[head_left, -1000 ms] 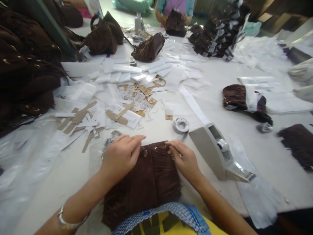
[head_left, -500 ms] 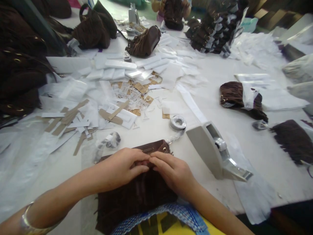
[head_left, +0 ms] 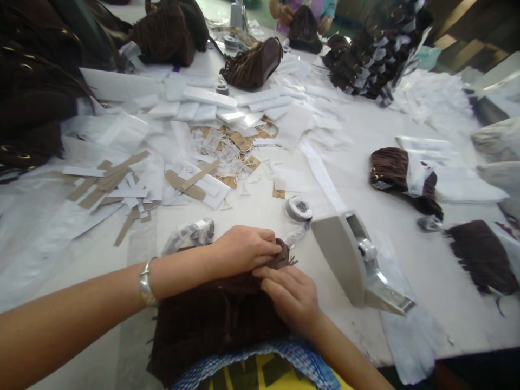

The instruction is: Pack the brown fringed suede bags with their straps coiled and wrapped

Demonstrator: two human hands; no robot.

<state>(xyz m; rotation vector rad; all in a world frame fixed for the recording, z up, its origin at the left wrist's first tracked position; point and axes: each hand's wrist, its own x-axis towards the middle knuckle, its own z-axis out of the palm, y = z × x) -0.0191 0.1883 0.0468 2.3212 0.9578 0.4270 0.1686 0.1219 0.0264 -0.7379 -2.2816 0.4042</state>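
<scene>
Gripping the top edge of the bag (head_left: 203, 325), the left hand (head_left: 244, 250) was closed on it; the right hand (head_left: 290, 295) lay open on it. The bag rested at the near desk (head_left: 357, 162) edge and seemed not yet wrapped.

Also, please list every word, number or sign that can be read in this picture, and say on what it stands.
No text can be read here.
Shirt: dark print on yellow, mostly hidden, not readable.
Tags: print too small and blurred.
Bag: no text shows.
Tape dispenser: no marking shows.
</scene>
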